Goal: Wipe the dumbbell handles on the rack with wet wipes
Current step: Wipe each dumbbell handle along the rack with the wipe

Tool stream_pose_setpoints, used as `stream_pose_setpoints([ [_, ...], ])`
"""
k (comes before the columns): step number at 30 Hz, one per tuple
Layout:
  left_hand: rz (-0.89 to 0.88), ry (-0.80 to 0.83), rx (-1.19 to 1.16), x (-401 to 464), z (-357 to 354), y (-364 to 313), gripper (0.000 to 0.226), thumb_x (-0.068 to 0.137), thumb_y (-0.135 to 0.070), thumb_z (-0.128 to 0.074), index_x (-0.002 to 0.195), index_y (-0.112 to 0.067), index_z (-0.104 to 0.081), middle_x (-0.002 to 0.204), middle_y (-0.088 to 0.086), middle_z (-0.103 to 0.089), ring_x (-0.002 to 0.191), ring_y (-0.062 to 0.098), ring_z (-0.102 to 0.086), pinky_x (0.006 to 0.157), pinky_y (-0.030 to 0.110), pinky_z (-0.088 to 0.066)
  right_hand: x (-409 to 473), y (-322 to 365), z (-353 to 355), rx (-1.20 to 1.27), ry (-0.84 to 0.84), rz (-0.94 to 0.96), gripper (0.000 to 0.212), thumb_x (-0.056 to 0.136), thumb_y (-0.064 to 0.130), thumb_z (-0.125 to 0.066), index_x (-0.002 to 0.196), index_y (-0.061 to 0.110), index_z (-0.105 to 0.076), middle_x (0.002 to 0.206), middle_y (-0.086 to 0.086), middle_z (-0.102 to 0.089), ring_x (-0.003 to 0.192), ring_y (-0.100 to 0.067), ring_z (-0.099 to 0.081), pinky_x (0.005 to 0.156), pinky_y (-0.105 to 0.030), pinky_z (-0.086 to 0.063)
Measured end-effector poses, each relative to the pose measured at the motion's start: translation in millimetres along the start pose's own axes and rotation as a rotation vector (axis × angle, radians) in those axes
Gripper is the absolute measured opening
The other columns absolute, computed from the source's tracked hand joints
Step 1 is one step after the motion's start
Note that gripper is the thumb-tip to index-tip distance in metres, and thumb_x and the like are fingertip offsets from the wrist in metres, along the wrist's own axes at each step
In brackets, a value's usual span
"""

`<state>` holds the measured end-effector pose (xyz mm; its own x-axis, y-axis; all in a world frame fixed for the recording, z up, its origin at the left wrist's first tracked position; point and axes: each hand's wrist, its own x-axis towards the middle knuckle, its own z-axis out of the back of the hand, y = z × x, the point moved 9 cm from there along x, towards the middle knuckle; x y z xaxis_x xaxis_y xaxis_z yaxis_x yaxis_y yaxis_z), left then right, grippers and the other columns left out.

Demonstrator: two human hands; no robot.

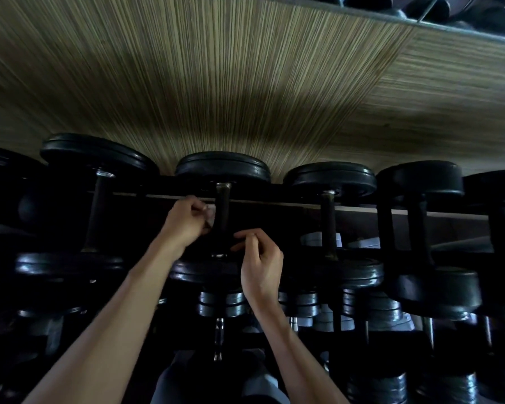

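Observation:
Black dumbbells lie in a row on the top tier of a dark rack (274,203). The middle dumbbell's handle (223,211) runs away from me between two black round heads. My left hand (185,221) is closed around a small pale wet wipe (210,214), which touches the left side of that handle. My right hand (261,268) hovers just right of the handle's near end, fingers loosely curled and apart, holding nothing. Neighbouring handles stand to the left (96,211) and to the right (329,225).
A striped wood-grain wall panel (245,83) rises right behind the rack. A lower tier holds more dumbbells with shiny plates (225,306). Thick rubber dumbbells (429,237) crowd the right side. A mirror edge (464,13) shows at the top right.

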<state>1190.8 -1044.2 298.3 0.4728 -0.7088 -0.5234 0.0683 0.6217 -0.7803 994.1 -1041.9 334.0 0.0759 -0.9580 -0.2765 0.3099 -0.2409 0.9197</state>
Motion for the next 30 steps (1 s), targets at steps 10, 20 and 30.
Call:
stream_pose_setpoints([
  [10, -0.145, -0.027, 0.369, -19, -9, -15, 0.018, 0.095, -0.02, -0.063, 0.084, -0.009, -0.056, 0.082, 0.012, -0.07, 0.075, 0.024, -0.067, 0.068, 0.032, -0.053, 0, -1, 0, 0.011, -0.016, 0.002, 0.03, 0.1, 0.014, -0.045, 0.089, 0.02, -0.072, 0.072, 0.001, -0.072, 0.041, -0.006, -0.045, 0.041, -0.021, -0.031],
  [20, -0.119, 0.156, 0.389, -27, -8, -2, 0.016, 0.096, -0.022, -0.062, 0.086, -0.011, -0.055, 0.079, 0.01, -0.069, 0.068, 0.02, -0.063, 0.058, 0.026, -0.047, 0, -1, 2, 0.02, -0.015, -0.009, 0.029, 0.099, 0.012, -0.046, 0.089, 0.018, -0.073, 0.071, -0.001, -0.072, 0.042, -0.006, -0.045, 0.041, -0.02, -0.032],
  [30, -0.103, 0.252, 0.408, -29, -11, -4, 0.02, 0.093, -0.02, -0.068, 0.079, -0.015, -0.055, 0.074, 0.004, -0.07, 0.067, 0.013, -0.064, 0.058, 0.021, -0.049, 1, -3, 1, 0.017, -0.016, 0.0, 0.03, 0.098, 0.013, -0.046, 0.088, 0.021, -0.073, 0.068, -0.01, -0.07, 0.041, -0.007, -0.043, 0.041, -0.02, -0.031],
])
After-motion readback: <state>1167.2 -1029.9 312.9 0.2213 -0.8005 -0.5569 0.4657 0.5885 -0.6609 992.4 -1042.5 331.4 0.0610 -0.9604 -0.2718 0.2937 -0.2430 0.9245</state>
